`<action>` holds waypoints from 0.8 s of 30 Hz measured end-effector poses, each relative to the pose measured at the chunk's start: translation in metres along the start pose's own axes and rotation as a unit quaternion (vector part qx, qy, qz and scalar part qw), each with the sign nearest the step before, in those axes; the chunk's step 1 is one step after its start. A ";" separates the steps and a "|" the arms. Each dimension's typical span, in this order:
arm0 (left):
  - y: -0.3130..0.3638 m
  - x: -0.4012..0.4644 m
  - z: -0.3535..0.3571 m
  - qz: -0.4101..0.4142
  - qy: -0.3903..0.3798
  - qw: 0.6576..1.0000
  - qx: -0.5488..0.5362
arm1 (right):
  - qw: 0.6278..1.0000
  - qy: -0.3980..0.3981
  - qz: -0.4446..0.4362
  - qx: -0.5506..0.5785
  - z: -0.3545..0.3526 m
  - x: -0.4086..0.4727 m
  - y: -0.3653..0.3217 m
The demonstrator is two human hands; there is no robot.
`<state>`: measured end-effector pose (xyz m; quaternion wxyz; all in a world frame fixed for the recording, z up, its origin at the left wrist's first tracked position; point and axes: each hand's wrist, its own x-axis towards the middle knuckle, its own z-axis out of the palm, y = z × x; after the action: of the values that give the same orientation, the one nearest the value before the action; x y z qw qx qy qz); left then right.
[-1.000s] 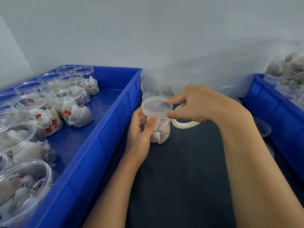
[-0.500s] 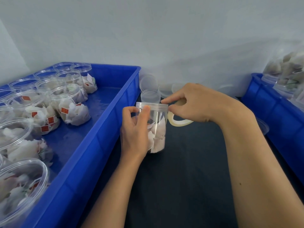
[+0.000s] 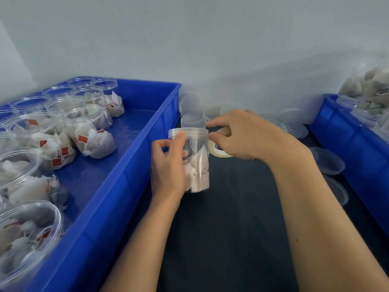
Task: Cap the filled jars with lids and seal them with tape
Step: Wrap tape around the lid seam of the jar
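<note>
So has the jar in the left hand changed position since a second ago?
Yes. The jar, gripped by the left hand, has tipped from showing its lid top to side-on, and sits nearer the blue tray wall.

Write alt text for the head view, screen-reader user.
A left hand grips a lidded clear plastic jar of white sachets upright on a dark table, while the right hand holds a roll of clear tape against its lid. A blue plastic crate of open jars sits left.
</note>
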<state>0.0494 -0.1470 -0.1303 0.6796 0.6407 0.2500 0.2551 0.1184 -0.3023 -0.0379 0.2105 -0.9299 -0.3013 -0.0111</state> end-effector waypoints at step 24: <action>0.008 0.006 -0.004 0.071 -0.065 0.988 0.117 | 0.990 0.008 0.001 -0.144 -0.003 -0.011 -0.027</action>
<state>0.0506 -0.1396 -0.1231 0.5950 0.7472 0.1871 0.2295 0.0946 -0.2898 -0.0258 0.0767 -0.9508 -0.2939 -0.0618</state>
